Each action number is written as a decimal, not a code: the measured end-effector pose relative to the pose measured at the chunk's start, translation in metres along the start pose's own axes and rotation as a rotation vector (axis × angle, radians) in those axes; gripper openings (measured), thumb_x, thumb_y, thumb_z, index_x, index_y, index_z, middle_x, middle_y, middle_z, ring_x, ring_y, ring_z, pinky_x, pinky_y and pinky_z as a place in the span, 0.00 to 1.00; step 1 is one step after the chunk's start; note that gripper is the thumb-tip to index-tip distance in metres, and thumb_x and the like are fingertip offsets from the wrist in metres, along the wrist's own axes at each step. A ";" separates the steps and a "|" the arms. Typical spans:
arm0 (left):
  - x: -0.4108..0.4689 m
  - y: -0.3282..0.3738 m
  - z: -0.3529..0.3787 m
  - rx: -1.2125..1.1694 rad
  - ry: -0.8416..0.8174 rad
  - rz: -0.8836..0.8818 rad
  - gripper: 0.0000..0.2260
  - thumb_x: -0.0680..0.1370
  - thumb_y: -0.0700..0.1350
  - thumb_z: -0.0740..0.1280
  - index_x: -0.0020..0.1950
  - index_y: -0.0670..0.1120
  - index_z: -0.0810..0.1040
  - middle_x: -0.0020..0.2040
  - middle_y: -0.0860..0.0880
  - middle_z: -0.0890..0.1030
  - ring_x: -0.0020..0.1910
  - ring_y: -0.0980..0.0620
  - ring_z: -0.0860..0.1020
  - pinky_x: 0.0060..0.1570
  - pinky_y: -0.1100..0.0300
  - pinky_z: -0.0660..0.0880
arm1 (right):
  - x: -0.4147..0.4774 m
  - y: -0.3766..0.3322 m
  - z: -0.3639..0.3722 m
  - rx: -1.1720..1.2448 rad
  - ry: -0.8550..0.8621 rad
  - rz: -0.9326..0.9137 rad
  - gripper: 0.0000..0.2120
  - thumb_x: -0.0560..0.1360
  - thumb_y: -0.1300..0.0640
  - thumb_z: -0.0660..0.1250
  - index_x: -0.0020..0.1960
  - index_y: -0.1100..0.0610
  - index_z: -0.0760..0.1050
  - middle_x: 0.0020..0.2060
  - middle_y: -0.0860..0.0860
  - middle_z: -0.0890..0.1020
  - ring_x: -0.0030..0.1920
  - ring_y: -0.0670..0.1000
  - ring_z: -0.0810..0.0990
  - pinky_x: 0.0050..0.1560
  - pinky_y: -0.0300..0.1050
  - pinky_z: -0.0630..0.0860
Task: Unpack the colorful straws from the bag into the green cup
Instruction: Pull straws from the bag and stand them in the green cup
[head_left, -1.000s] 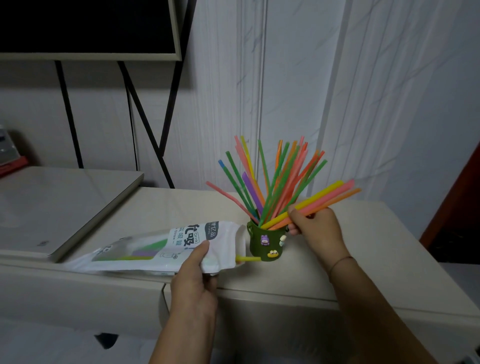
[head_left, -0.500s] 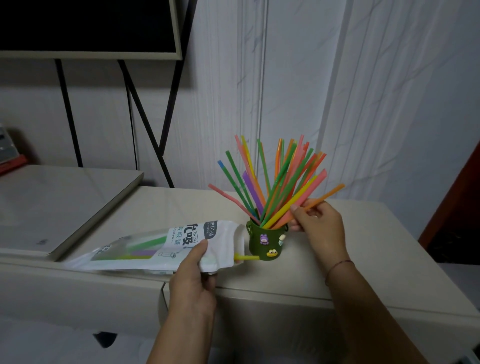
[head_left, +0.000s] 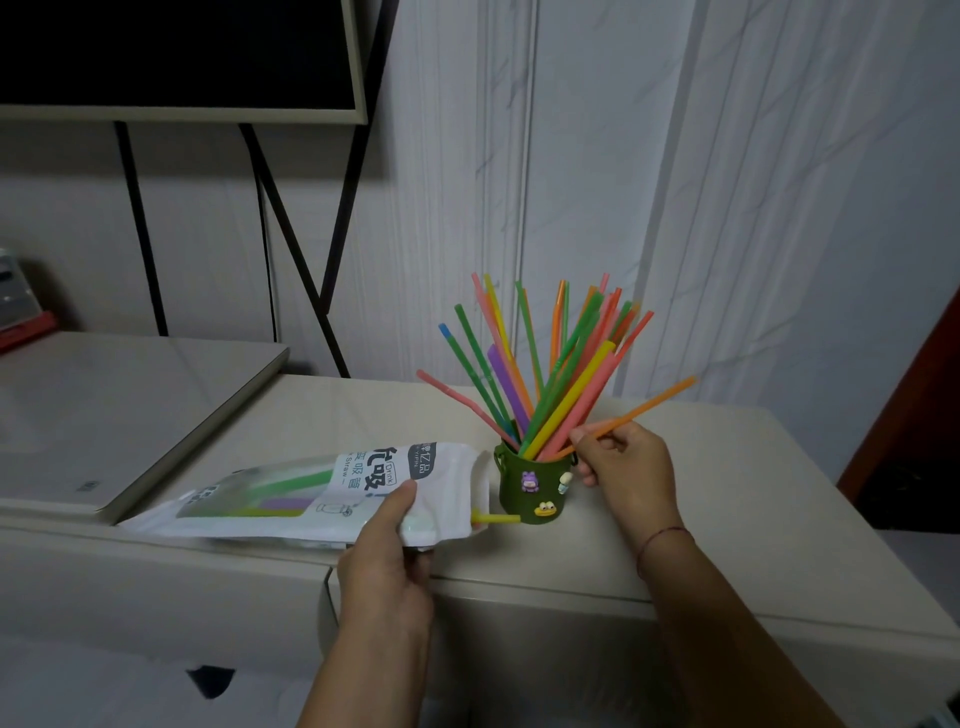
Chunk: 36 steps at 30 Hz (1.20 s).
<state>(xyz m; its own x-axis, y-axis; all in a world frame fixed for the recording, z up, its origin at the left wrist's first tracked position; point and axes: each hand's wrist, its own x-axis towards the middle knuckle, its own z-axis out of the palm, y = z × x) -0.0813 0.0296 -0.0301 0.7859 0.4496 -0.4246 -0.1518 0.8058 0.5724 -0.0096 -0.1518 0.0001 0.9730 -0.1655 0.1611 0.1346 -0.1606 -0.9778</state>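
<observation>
Orange plastic is all the right hand has left. A second ago its fingers pinched 3 straws, yellow, pink and orange, slanting low over the cup. Now the yellow and pink stand with the bunch inside it. Thumb and fingertips are clamped on the orange straw alone, its lower end dipping into the cup and its top leaning out to the right. The left hand has not moved: thumb on top, fingers tucked beneath, gripping the bag near its open end, flat on the counter just left of the cup. Green, purple and yellow straws show through the bag's window, and 1 yellow straw pokes from its mouth, reaching the cup's foot. This batch is nearly in, but the bag is not yet empty and likely needs more trips.
</observation>
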 end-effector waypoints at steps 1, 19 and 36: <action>-0.001 0.000 0.000 -0.002 0.003 0.003 0.22 0.71 0.36 0.71 0.64 0.44 0.75 0.57 0.43 0.82 0.57 0.41 0.80 0.41 0.48 0.79 | -0.001 0.000 0.000 -0.012 -0.003 0.003 0.06 0.74 0.59 0.68 0.46 0.61 0.79 0.30 0.54 0.78 0.28 0.47 0.75 0.26 0.30 0.71; -0.022 0.005 0.010 0.025 0.064 0.169 0.17 0.71 0.34 0.71 0.58 0.46 0.77 0.50 0.48 0.83 0.44 0.53 0.82 0.40 0.59 0.80 | -0.038 -0.014 0.001 0.068 -0.517 0.453 0.13 0.76 0.52 0.65 0.45 0.63 0.75 0.34 0.58 0.79 0.28 0.48 0.80 0.28 0.40 0.77; -0.040 0.001 0.016 0.321 -0.030 0.535 0.23 0.68 0.40 0.77 0.61 0.49 0.78 0.53 0.53 0.83 0.50 0.56 0.82 0.49 0.60 0.77 | -0.054 -0.017 0.038 0.770 -0.516 0.794 0.12 0.79 0.57 0.58 0.56 0.63 0.76 0.48 0.59 0.80 0.46 0.57 0.80 0.37 0.49 0.82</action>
<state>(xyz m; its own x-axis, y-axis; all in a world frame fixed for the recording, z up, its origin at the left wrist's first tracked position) -0.1036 0.0058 -0.0012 0.6680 0.7442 -0.0031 -0.3454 0.3138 0.8844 -0.0570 -0.1036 0.0026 0.7720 0.4787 -0.4182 -0.6258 0.4570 -0.6321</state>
